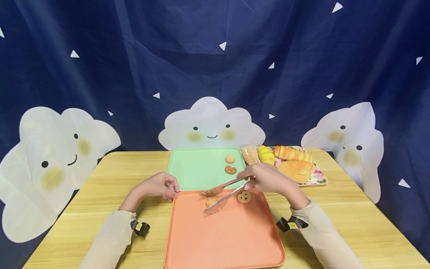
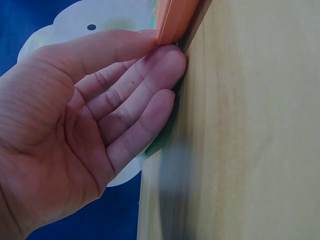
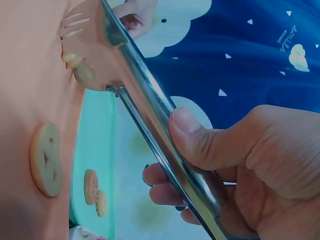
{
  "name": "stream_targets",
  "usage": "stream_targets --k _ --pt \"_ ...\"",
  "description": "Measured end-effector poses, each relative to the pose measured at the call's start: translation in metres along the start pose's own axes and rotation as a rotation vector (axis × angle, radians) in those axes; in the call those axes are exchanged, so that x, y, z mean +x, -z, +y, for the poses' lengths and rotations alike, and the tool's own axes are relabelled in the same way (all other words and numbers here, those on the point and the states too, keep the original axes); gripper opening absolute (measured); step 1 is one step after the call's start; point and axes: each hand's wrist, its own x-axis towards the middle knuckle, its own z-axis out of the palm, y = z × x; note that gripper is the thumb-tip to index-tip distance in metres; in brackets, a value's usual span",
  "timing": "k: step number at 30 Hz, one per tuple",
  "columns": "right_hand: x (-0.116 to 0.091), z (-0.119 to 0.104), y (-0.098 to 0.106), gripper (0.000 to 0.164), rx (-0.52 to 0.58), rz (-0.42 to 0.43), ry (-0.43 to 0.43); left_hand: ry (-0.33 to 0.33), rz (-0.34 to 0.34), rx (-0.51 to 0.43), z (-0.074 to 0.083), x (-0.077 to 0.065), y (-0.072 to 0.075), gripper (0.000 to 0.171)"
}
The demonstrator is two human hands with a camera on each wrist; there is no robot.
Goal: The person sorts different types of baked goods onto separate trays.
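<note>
My left hand [image 1: 156,186] pinches the far left corner of the orange tray [image 1: 221,243] between thumb and fingers. In my right hand [image 1: 268,178] is a pair of metal tongs [image 3: 150,100], gripped along the arms with the thumb on one side. Low over the orange tray, the tong tips stand on either side of a small flower-shaped cookie [image 1: 211,202]; the right wrist view shows it partly hidden by the tong end. Just right of the tongs lies a round cookie with holes [image 1: 243,197], flat on the same tray.
Behind is a green tray [image 1: 198,168] bearing a pretzel-shaped cookie [image 1: 230,170] and a round cookie [image 1: 230,159]. At the back right, a flowered tray [image 1: 319,178] carries several breads [image 1: 295,171]. A wooden table [image 1: 134,164] holds everything, with a dark blue curtain [image 1: 188,67] behind.
</note>
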Motion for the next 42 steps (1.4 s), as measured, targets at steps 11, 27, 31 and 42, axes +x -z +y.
stream_targets --k 11,27,31,42 --pt "0.0009 0.0001 -0.0024 0.026 -0.021 0.032 0.019 -0.003 -0.003 -0.002 0.0008 -0.0004 0.0002 0.014" --pt "0.0029 -0.0005 -0.0031 0.025 -0.04 0.035 0.004 -0.019 -0.009 0.006 -0.0026 0.0015 0.0013 0.014" --pt "0.0034 -0.0003 -0.0038 0.025 -0.039 0.043 0.01 -0.022 -0.007 0.002 -0.0019 0.0011 0.0009 0.015" --pt "0.0037 -0.0005 -0.0034 0.025 -0.051 0.061 0.025 -0.022 -0.006 0.022 -0.0023 0.0008 0.0014 0.014"
